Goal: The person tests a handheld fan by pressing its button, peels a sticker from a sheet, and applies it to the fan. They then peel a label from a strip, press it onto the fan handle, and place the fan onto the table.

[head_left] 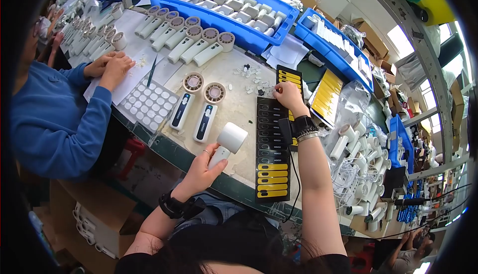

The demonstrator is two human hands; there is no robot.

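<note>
My left hand (204, 169) grips the handle of a white hair dryer (232, 138), its round barrel raised above the table's near edge. My right hand (289, 96) is at the far end of a strip sheet of black panel stickers (271, 134), its fingers pinched together; whatever they hold is too small to tell. The near part of that sheet shows bare yellow backing. Small clear pieces (254, 78) lie scattered just left of my right hand. Two more hair dryers (205, 122) (182, 110), with dark panels on their handles, lie to the left of the one I hold.
A co-worker in a blue sleeve (94, 124) works at the left beside a sheet of round white stickers (149, 105). Several hair dryers (201, 50) stand in a row before a blue bin (249, 37). Cabled white units (356, 164) pile up at right, near yellow sheets (327, 94).
</note>
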